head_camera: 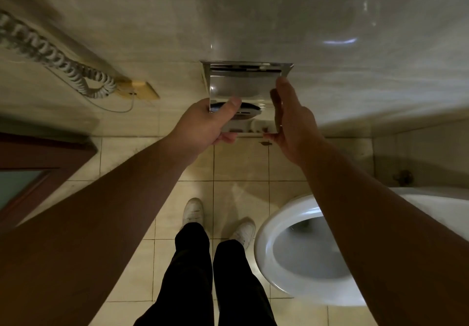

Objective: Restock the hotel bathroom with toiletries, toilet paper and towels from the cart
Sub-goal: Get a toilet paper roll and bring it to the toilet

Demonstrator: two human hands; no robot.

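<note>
Shoes (193,210) at 6 o'clock, toilet (264,247) at 4. At 12, the left hand (203,125) grips the flap (243,87) by its lower left corner, thumb on top, fingers curled beneath. The right hand (291,123) lies straight-fingered along its right edge. The flap hangs from the wall holder (246,63).

Left hand (205,123) pinches the chrome flap (243,90) (right hand (294,125) touching).
</note>
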